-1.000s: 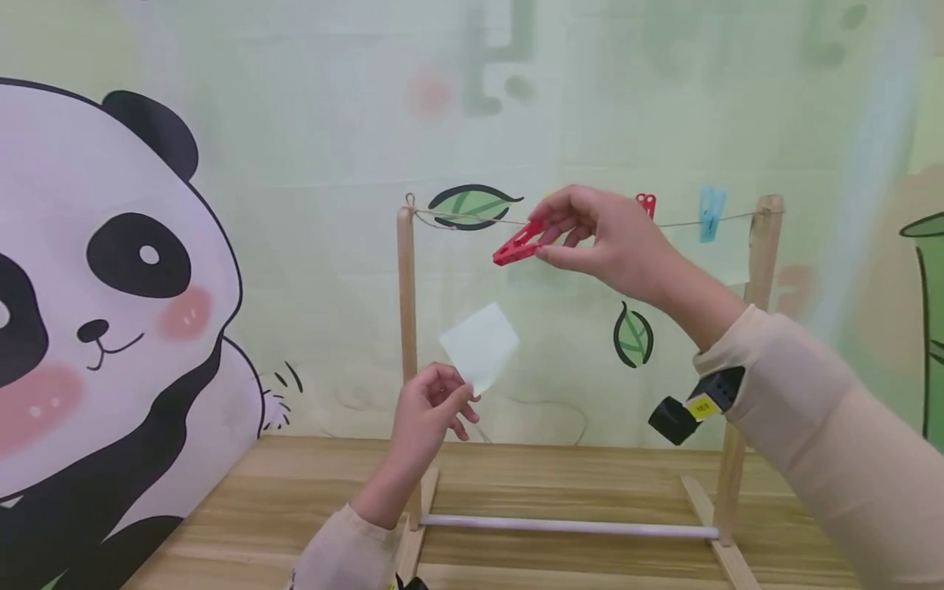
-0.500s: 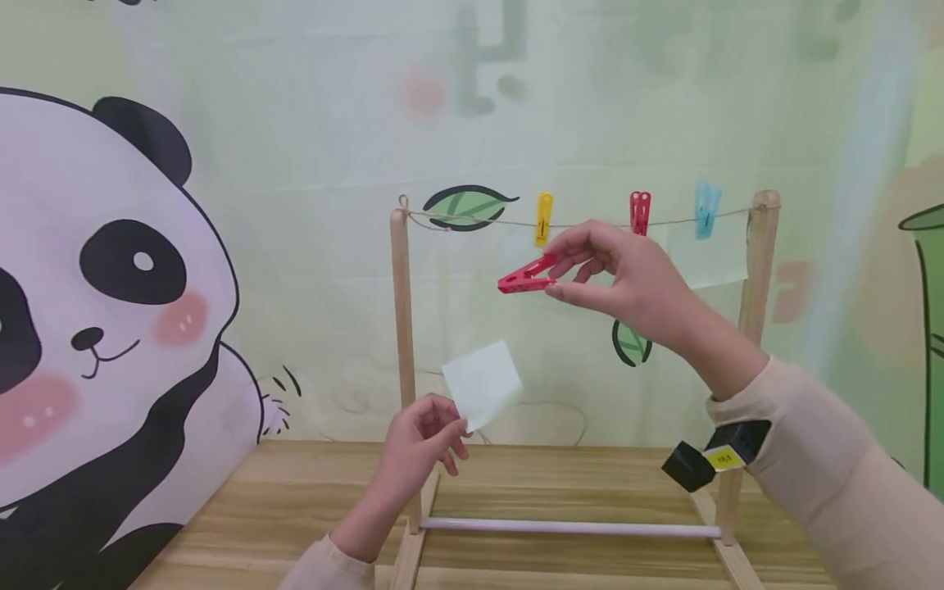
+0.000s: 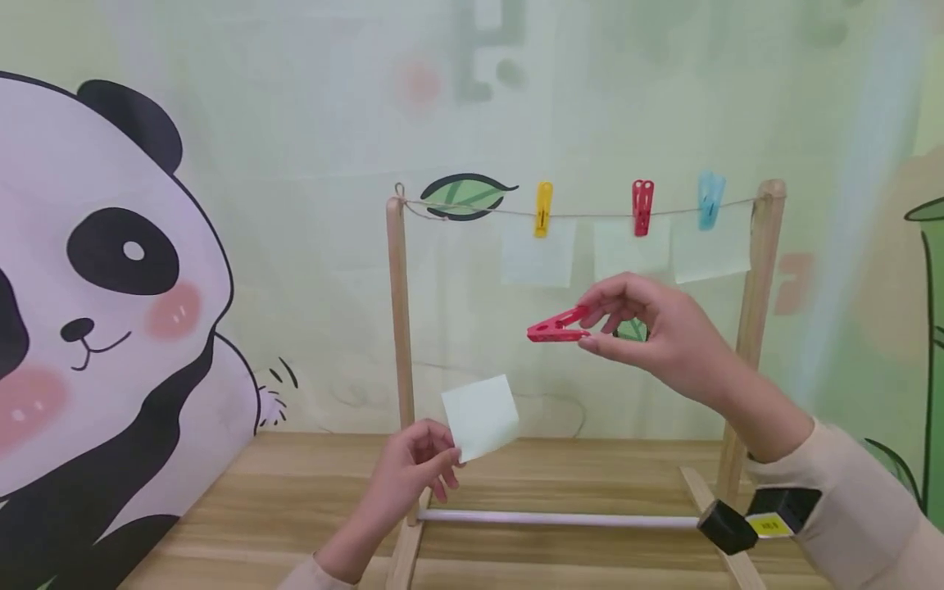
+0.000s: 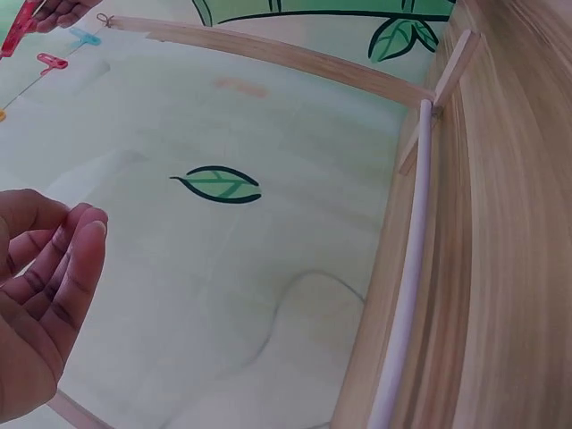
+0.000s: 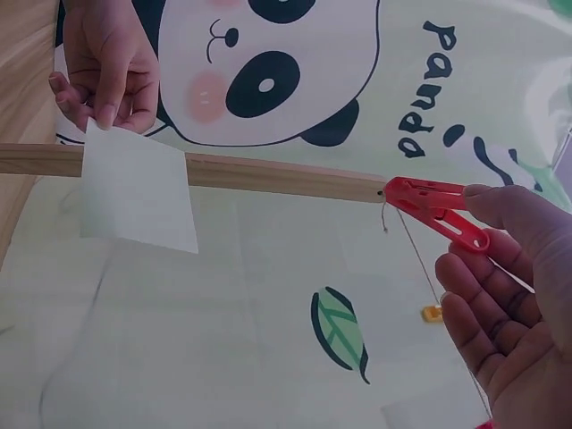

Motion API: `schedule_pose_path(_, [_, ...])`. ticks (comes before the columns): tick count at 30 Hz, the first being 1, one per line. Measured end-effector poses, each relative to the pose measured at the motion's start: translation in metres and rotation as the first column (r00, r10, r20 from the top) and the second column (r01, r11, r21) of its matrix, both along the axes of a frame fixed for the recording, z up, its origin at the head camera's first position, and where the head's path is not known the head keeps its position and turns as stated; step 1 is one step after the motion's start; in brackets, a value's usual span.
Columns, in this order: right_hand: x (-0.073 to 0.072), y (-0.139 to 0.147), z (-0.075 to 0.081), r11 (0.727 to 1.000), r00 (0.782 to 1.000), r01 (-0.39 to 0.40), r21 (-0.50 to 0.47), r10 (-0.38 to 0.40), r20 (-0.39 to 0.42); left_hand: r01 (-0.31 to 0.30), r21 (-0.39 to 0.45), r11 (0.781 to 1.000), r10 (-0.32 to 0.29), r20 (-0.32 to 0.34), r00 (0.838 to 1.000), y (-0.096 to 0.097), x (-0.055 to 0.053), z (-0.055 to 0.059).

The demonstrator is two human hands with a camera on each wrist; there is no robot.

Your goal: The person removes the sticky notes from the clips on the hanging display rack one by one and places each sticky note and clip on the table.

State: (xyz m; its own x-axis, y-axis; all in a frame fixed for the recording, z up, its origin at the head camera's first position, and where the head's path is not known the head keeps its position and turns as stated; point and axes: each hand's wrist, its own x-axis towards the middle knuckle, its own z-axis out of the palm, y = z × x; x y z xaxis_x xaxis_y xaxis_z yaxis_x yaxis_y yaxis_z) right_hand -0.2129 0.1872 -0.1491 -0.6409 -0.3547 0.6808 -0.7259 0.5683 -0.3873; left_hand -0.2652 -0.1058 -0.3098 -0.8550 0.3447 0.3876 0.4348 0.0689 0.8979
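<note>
three notes (image 3: 537,256) hang clipped on the string (image 3: 601,215), so seemingly one to go: the fourth note (image 3: 483,416) is pinched in the left hand (image 3: 420,459) below the string, the right hand (image 3: 649,338) pinching a red clip (image 3: 553,334), clear of both.

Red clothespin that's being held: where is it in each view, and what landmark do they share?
Head: held red clothespin right of centre.
Left wrist: held red clothespin in the top-left corner.
Right wrist: held red clothespin right of centre, about mid-height.
Shared landmark: yellow clothespin, above it in head, at the left edge in left wrist, below it in right wrist.
</note>
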Motion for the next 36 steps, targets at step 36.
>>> schedule_pose_path(36, [0.012,0.061,-0.16,0.984,0.99,0.02,-0.177,0.005,0.139,0.215,-0.13,0.968,-0.175,0.261,0.949,-0.025,0.014,-0.076])
